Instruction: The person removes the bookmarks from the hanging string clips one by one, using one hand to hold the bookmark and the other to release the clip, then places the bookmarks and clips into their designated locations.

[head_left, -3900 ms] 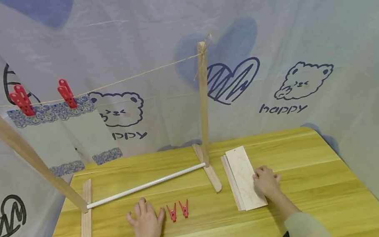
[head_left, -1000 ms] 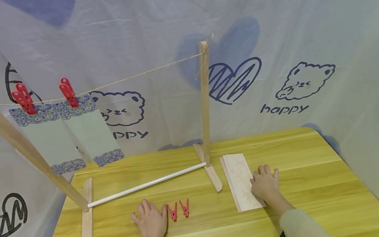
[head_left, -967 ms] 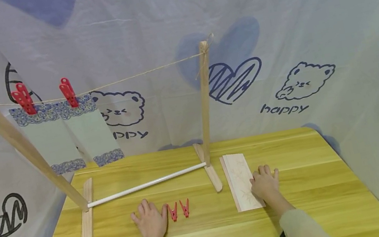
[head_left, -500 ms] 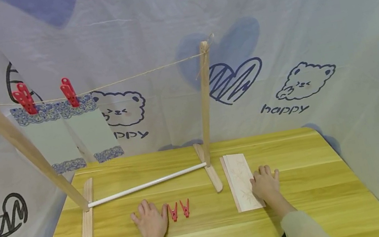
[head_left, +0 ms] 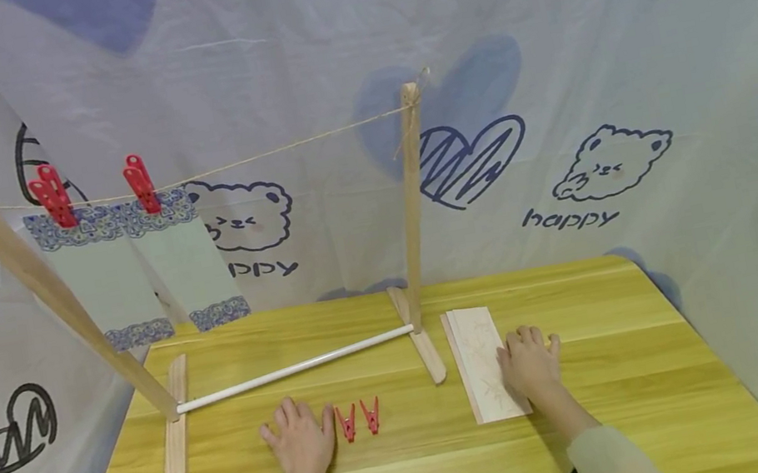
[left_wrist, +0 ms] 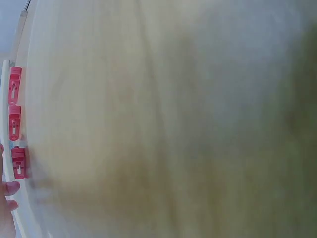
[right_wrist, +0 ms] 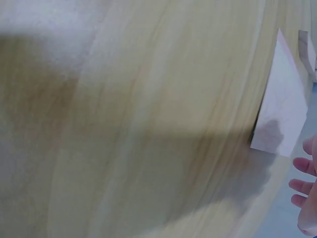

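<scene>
My left hand (head_left: 301,443) rests on the wooden table, fingers spread and thumb beside the left one of two small red clothespins (head_left: 348,424). In the left wrist view three red clothespins (left_wrist: 15,122) show near the fingers. On the right lies a small stack of pale, faintly patterned cards (head_left: 482,362), slightly fanned to the left. My right hand (head_left: 532,362) lies along the stack's right edge with fingers relaxed; whether its thumb touches the cards I cannot tell. The right wrist view shows the cards (right_wrist: 282,101) beyond the fingertips.
A wooden frame (head_left: 413,213) with a white crossbar (head_left: 296,368) stands on the table (head_left: 603,383). Two blue-bordered cards (head_left: 181,263) hang from its twine (head_left: 287,148), held by red clothespins (head_left: 142,185). A printed curtain (head_left: 570,67) closes off the back and sides.
The top card, which stuck out toward the back and right of the stack, now lies nearly even with the others. My left hand has shifted slightly toward the clothespins. Little differs in the last second.
</scene>
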The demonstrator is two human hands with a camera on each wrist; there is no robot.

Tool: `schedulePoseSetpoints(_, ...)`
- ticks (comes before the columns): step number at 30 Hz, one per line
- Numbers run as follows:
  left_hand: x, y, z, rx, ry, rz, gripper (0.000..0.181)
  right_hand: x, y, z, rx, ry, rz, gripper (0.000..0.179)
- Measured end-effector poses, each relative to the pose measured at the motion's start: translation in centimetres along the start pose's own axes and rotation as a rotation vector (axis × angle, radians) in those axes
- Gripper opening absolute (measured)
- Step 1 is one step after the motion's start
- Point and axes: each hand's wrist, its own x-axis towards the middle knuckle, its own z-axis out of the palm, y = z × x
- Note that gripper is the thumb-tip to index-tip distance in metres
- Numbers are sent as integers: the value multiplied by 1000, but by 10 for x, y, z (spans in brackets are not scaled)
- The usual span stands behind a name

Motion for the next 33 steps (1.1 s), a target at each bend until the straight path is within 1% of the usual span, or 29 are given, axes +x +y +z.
schedulePoseSetpoints(5, 2, 0, -10, -22, -1, 2, 52, -1, -7, -8, 76, 61, -11, 31)
schedulePoseSetpoints(9, 4, -2, -19, -36, 3, -7, 52, 0, -15, -15, 97, 105, -36, 28)
schedulePoseSetpoints(13, 6, -5, -30, -52, 23, -27, 57, 1, -25, -23, 121, 152, -73, 27)
schedulePoseSetpoints(17, 7, -9, -42, -69, 65, -45, 61, 1, -33, -30, 147, 193, -111, 27)
schedulePoseSetpoints(22, 9, -13, -60, -97, 119, -79, 61, 0, -45, -38, 173, 201, -141, 27)
schedulePoseSetpoints(27, 12, -15, -79, -128, 203, -88, 58, 2, -59, -45, 200, 215, -170, 27)
schedulePoseSetpoints(33, 17, -17, -99, -179, 283, -113, 55, 3, -77, -52, 221, 239, -216, 27)
